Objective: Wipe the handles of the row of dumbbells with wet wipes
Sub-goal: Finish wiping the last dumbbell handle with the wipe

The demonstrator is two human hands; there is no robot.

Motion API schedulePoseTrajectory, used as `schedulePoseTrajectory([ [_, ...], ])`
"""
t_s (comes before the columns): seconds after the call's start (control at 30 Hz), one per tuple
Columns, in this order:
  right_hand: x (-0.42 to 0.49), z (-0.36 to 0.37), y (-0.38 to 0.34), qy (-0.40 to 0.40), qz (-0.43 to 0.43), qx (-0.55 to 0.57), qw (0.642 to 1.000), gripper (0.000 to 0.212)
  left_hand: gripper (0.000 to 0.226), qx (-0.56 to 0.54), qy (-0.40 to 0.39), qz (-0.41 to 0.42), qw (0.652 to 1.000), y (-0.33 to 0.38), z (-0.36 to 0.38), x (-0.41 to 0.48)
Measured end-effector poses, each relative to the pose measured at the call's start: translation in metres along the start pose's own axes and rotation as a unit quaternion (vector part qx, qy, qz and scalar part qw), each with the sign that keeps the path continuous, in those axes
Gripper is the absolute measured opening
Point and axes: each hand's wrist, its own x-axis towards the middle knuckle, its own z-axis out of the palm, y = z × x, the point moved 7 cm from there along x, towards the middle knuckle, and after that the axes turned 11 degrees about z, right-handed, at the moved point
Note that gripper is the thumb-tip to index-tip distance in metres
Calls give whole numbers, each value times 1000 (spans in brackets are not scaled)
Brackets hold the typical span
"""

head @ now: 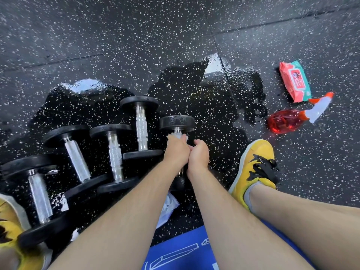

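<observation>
Five black dumbbells with knurled silver handles lie in a row on the wet speckled floor. On the rightmost dumbbell (177,123), my left hand (176,151) grips a white wet wipe (172,136) wrapped round the far part of the handle. My right hand (198,157) is curled tight against my left hand on the handle's right side, and its grip is mostly hidden. A short piece of that handle (179,172) shows between my wrists. The other dumbbell handles (141,129) (115,154) (77,161) (40,197) are bare.
A pink and green wet wipe pack (294,81) and a red spray bottle (284,121) lie on the floor at the right. Crumpled white wipes (169,206) lie under my left forearm. My yellow shoes (255,168) (10,227) flank the row. A puddle (194,90) spreads beyond the dumbbells.
</observation>
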Motion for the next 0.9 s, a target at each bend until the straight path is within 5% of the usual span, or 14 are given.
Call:
schedulePoseTrajectory([
  [0.13,6,2,0,2,-3,-15,1000,51,37,6,25,15,1000,4,-4,3],
  [0.5,-15,8,-7,-42,-15,-58,997,18,46,71,-89,-55,992,-26,0,-25],
  [0.6,-16,3,-14,-44,-87,-161,982,38,39,145,-102,16,984,-20,-4,-27],
  [0.77,-27,3,-26,28,-201,-322,925,15,27,80,-118,140,980,-15,-5,-40],
  [0.83,-30,0,-33,79,-234,-361,899,4,36,33,-72,131,988,-16,-16,-50],
  [0.9,-28,-7,-34,89,-234,-368,896,10,69,-2,-40,107,993,-22,-21,-57],
])
